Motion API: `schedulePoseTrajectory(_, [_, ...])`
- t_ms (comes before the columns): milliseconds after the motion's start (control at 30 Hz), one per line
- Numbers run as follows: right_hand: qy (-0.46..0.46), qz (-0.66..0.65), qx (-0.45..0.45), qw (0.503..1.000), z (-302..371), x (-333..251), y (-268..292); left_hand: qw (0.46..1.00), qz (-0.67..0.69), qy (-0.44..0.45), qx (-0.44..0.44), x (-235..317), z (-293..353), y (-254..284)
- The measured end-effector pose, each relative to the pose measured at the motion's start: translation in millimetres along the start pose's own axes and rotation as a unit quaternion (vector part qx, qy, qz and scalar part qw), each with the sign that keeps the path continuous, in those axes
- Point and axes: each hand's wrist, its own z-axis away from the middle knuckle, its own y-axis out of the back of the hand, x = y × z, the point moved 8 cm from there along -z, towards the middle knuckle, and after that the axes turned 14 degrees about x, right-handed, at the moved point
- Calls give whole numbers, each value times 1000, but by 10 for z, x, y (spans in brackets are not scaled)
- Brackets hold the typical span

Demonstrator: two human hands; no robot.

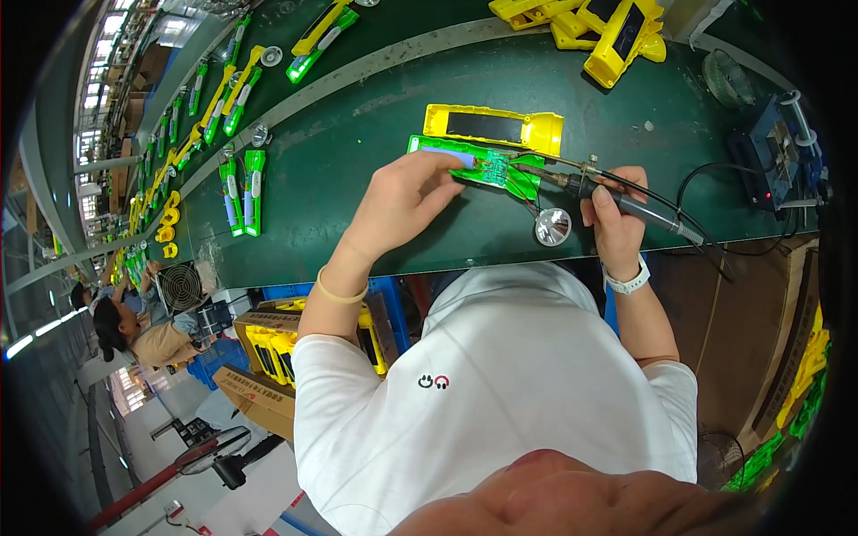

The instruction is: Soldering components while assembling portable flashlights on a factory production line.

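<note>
A green plastic housing (525, 183) lies open on the bench, holding a blue cylindrical battery (460, 158) and a small green circuit board (494, 167). My left hand (402, 198) grips the housing's left part, fingers over the battery and thumb at the near edge. In my right hand (618, 214) is a soldering iron (581, 188) with a thin feed tube along it; its tip reaches the circuit board's right side. Wires run from the housing to a round reflector lamp head (552, 227) near the bench edge. Just behind lies a yellow casing (487, 127) with a dark panel.
A blue soldering station (764, 156) with a stand is at the right. More yellow casings (617, 40) are piled at the back. Two green housings (254, 192) lie to the left; beyond a metal rail (357, 79) several lamp assemblies line up. Another person (134, 330) sits far left.
</note>
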Motion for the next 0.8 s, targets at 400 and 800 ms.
schedulePoseTrajectory(400, [15,49,8,999,-7,65,83,873,-160,-456,67,331,116,-265])
schedulePoseTrajectory(800, [20,109,-28,993,-22,135,49,862,-203,-464,37,365,110,-310])
